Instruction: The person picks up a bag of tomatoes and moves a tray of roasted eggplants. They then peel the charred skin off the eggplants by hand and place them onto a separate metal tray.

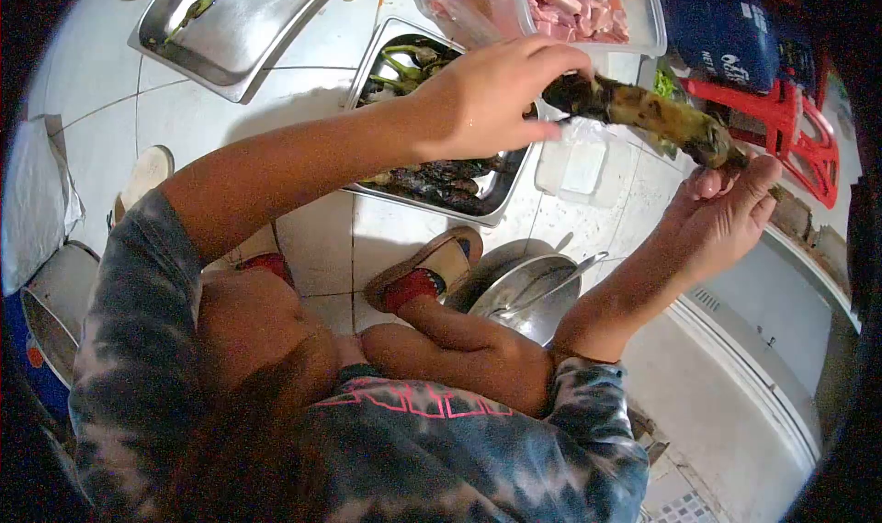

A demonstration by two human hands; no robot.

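Observation:
A long roasted eggplant point(657, 114) with blackened, patchy skin stretches between my two hands, raised above the floor. My left hand point(510, 91) curls its thumb and fingers around the darker, charred end. At the other end, my right hand point(721, 211) pinches the tip between thumb and fingers. Below my left forearm sits a metal tray point(496, 218) of charred eggplants point(436, 183), some with green stems; my arm hides part of it. Another metal tray point(257, 50) at the upper left holds a peeled-looking eggplant point(204, 7).
A plastic tub of cut raw meat point(574, 7) stands at the top beside a plastic bag point(450, 4). A clear container point(583, 169) lies under the eggplant. Near my foot is a metal bowl point(524, 293) with a long-handled utensil. A red plastic stool point(781, 123) stands at right.

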